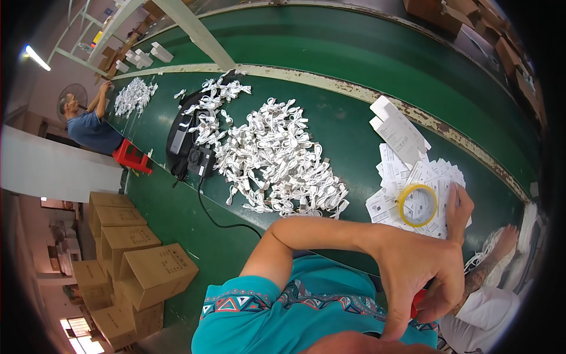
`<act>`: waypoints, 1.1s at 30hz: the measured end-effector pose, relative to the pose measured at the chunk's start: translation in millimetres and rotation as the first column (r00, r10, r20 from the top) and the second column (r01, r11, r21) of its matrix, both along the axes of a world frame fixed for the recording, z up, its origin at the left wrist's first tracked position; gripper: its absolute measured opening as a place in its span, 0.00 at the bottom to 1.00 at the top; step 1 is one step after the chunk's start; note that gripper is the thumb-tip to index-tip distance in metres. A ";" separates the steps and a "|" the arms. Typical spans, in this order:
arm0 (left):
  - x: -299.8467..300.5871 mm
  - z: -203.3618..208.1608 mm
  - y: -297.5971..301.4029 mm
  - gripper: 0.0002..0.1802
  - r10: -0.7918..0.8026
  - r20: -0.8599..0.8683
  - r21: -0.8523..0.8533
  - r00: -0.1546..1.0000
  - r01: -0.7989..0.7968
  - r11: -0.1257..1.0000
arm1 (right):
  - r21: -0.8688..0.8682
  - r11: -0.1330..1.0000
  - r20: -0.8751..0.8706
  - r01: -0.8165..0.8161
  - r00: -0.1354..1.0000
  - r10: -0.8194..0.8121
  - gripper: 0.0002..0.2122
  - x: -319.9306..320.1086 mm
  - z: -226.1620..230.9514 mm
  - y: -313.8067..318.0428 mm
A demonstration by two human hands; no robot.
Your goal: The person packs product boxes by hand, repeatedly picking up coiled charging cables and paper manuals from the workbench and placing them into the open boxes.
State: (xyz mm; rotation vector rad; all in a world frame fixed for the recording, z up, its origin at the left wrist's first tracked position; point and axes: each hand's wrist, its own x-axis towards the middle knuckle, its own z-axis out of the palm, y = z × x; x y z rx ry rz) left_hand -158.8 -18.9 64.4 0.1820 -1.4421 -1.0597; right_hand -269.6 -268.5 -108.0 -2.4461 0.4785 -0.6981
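Observation:
My left hand (418, 265) is bent at the wrist close in front of my teal shirt. Its thumb and nearer fingers curl together by a small red patch (420, 300), and what they grip is hidden. The farther fingers reach up over a stack of printed white leaflets (383, 206). On the leaflets lie a roll of yellow tape (402, 207) and a white flat-folded carton (401, 133). A strip of skin shows at the bottom edge, but my right hand is not visible. Left of the leaflets spreads a big heap of coiled white cables (271, 147).
A black bag (177, 138) and a black adapter (200, 160) with a trailing cord lie beyond the cables. Brown cartons (156, 271) are stacked at left. One person sits far left by another cable pile (135, 97); a co-worker's tattooed arm (474, 280) reaches in at right.

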 end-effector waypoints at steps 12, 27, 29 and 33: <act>-2.9 5.3 7.0 0.25 0.027 0.069 0.081 0.997 -0.033 0.996 | 0.004 1.000 -0.032 0.001 0.999 -0.001 0.08 -1.6 2.3 3.5; 110.2 0.5 4.5 0.16 0.576 0.815 -0.325 -0.060 -0.871 0.369 | 0.083 0.996 -0.011 0.024 1.000 -0.024 0.09 0.6 5.3 3.1; 170.0 -25.6 19.8 0.20 0.384 0.897 -0.311 -0.221 -0.931 0.191 | 0.016 0.999 -0.002 0.040 0.999 -0.040 0.10 -1.6 1.1 0.0; 313.6 -104.5 129.4 0.28 0.269 0.793 -0.540 -0.547 -0.835 -0.106 | 0.028 0.999 -0.015 0.035 0.999 -0.034 0.09 3.1 6.1 6.2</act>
